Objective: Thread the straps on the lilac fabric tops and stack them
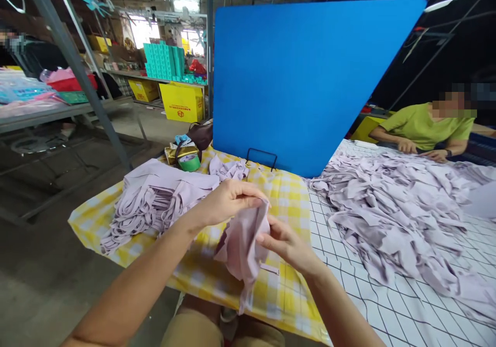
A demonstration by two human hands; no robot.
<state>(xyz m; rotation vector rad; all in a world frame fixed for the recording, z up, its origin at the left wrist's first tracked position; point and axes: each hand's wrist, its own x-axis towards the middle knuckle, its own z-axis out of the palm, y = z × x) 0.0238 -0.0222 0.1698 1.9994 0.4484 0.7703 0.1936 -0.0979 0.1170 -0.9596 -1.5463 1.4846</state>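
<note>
A pale mauve fabric piece [242, 246] hangs from both my hands over the front part of the table. My left hand [234, 197] pinches its upper edge between thumb and fingers. Lower down on the right side, my right hand [284, 241] grips the same cloth, thumb towards me. The cloth droops in folds, with a narrow end trailing below. Left of it lies a neat stack of mauve fabric pieces [155, 192], several layers thick with looped ends. A small crumpled mauve piece [228, 169] sits behind my left hand.
A yellow checked tablecloth [287, 194] covers the table's left part. A large loose heap of mauve fabric [403, 213] spreads over the white grid cloth [360, 300]. A tall blue board [302, 83] stands behind. Green tape [189, 162] lies back left. A person in a green shirt [430, 125] sits far right.
</note>
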